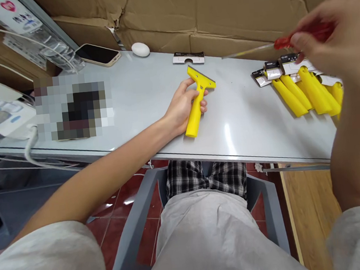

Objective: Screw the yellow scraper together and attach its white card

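Observation:
My left hand (182,105) is closed round the handle of a yellow scraper (193,114), just above the table. The scraper's wide head points up and away from me, with screws in it and a dark strip along its far edge. Raised at the right, my right hand (332,35) grips a screwdriver (282,42) by its red handle. Its thin metal shaft points left, above the back of the table. Beneath that hand lies a pile of yellow scrapers (314,92) with black-and-white card sleeves on their heads, partly hidden by my right arm.
One card sleeve (188,58) lies at the table's back edge, near a white oval object (140,49) and a phone (98,54). A water bottle (53,45) and white cables (32,143) are at left. Cardboard (162,13) stands behind the white table (131,95).

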`<action>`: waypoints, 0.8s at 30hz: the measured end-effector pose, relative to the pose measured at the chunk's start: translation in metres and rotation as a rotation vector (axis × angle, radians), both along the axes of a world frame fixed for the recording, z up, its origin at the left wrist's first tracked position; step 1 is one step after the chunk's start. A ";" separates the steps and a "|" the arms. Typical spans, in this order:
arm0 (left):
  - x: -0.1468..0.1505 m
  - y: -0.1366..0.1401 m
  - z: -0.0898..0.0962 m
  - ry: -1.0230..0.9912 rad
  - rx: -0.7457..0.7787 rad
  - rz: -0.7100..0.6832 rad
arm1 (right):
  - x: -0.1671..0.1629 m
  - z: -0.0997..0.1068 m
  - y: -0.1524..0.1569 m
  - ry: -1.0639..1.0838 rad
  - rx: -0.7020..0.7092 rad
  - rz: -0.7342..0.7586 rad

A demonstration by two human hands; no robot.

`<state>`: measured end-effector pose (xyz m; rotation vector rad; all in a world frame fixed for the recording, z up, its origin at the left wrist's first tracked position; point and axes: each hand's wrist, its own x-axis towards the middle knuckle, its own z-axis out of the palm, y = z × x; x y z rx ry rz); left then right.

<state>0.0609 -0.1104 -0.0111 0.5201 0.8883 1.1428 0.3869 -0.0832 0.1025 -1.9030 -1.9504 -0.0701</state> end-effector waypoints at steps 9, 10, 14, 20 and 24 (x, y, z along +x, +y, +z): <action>-0.002 0.006 -0.004 0.078 0.040 -0.050 | 0.007 -0.094 0.029 0.063 0.128 0.090; -0.003 0.007 -0.005 0.084 0.046 -0.055 | 0.006 -0.100 0.033 0.050 0.093 0.110; -0.004 0.010 -0.010 0.102 0.079 -0.073 | 0.000 -0.114 0.045 -0.104 -0.088 0.158; -0.002 0.007 -0.013 0.179 0.156 -0.072 | -0.007 -0.099 0.059 -0.222 -0.262 0.120; 0.001 0.006 -0.013 0.203 0.161 -0.066 | -0.029 -0.099 0.050 -0.188 -0.126 0.175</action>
